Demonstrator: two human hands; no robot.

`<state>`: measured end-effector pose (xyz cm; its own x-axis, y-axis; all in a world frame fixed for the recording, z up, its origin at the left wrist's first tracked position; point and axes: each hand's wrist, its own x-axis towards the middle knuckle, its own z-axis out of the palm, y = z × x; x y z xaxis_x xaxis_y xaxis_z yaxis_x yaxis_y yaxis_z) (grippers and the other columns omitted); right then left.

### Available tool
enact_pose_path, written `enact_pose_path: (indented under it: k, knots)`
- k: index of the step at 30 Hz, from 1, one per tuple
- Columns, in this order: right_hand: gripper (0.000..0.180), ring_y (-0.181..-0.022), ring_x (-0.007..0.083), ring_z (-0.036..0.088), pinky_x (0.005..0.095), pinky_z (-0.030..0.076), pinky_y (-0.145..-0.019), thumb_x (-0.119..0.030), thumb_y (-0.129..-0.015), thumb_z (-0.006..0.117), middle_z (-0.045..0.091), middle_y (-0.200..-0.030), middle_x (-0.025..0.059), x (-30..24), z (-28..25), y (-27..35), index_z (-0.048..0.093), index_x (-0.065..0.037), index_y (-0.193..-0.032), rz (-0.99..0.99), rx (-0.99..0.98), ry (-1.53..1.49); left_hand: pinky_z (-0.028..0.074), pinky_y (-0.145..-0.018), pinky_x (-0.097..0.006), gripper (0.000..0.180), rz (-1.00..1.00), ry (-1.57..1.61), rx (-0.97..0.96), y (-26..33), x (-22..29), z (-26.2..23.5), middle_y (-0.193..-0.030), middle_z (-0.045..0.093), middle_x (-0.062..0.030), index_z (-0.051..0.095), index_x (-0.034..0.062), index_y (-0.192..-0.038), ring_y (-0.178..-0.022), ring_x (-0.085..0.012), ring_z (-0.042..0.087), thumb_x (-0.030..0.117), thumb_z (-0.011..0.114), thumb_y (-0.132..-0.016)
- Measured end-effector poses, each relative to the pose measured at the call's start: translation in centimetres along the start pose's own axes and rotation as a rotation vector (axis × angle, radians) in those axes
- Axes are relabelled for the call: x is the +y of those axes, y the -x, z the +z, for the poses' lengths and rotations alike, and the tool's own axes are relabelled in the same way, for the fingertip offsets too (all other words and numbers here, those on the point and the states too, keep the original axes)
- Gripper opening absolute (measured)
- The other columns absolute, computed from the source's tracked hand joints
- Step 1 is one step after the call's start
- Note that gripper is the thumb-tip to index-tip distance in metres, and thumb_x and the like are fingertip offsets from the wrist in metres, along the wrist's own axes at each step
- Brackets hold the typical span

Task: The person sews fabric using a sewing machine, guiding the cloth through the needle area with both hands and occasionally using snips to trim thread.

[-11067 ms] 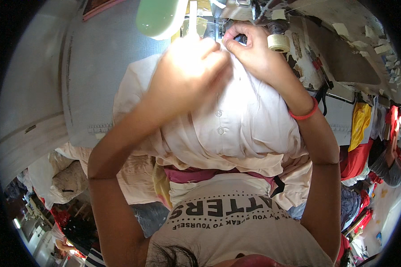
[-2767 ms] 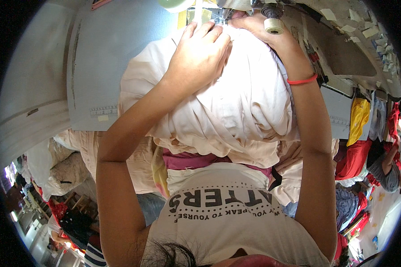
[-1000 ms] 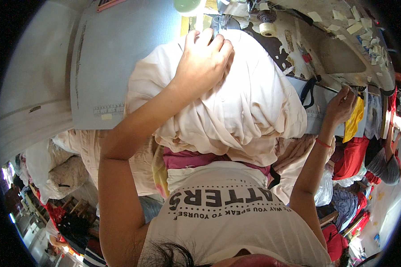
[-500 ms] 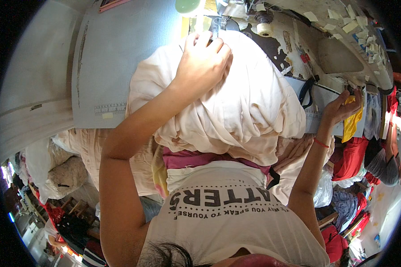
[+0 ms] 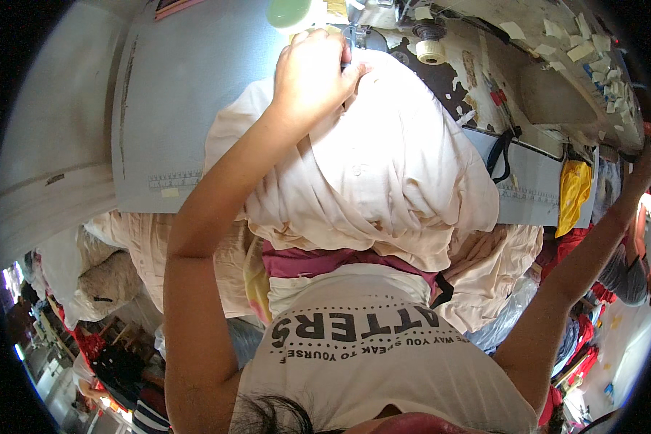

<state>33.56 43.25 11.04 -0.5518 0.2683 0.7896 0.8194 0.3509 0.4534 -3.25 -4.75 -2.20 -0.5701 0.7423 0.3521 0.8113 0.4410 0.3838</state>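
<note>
A large heap of cream-coloured cloth with a button on it lies bunched in front of me, over the edge of a grey worktable. My left hand rests at the far end of the cloth, fingers bent, beside a small dark metal part of a sewing machine. What its fingertips hold, if anything, is hidden. Strong light washes out the cloth there. My right hand is stretched out to the far right, by the end of the machine; its fingers are dark and unclear at the picture's rim.
Paper scraps cover part of the machine. A pale green round thing stands beyond my left hand. Printed ruler scales mark the table. A yellow cloth and a black strap hang at the right. More cream cloth hangs below the table edge.
My right hand has moved from beside the yellow cloth outward to the far right. My left hand has shifted slightly left and away from me, over the cloth's far end.
</note>
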Motion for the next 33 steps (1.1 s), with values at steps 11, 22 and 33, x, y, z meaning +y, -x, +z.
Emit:
enact_pose_path:
  k: [11, 22, 33]
  knots:
    - [0.044, -0.101, 0.0244, 0.052, 0.0364, 0.044, -0.081, -0.035, -0.085, 0.049, 0.053, -0.113, 0.0137, -4.0, 5.1, 9.2, 0.048, -0.006, -0.118, 0.663, -0.129, -1.025, 0.042, -0.073, -0.037, 0.022, 0.005, 0.07, -0.081, 0.1, -0.1, -0.3, -0.075, 0.055, -0.0126, 0.061, 0.0018, -0.072, -0.081, -0.0281, 0.052, 0.024, 0.066, -0.072]
    - [0.049, -0.088, 0.0269, 0.059, 0.0389, 0.046, -0.073, -0.049, -0.086, 0.04, 0.06, -0.098, 0.0147, 3.8, 6.1, -1.5, 0.047, -0.013, -0.119, 0.072, -0.36, -0.453, 0.038, -0.08, -0.036, 0.035, -0.045, 0.042, 0.028, 1.2, 0.2, -0.7, -0.091, 0.054, -0.0091, 0.061, 0.0094, -0.095, -0.09, -0.0274, 0.048, 0.025, 0.072, -0.065]
    - [0.041, -0.075, 0.0307, 0.062, 0.039, 0.05, -0.058, -0.044, -0.086, 0.04, 0.063, -0.088, 0.0159, 4.6, 6.7, -2.1, 0.056, -0.012, -0.105, -0.115, -0.246, -0.123, 0.04, -0.08, -0.035, 0.026, -0.098, 0.203, 0.06, 0.5, 0.2, 0.0, -0.088, 0.056, -0.0083, 0.067, 0.0107, -0.088, -0.089, -0.0264, 0.048, 0.022, 0.071, -0.065]
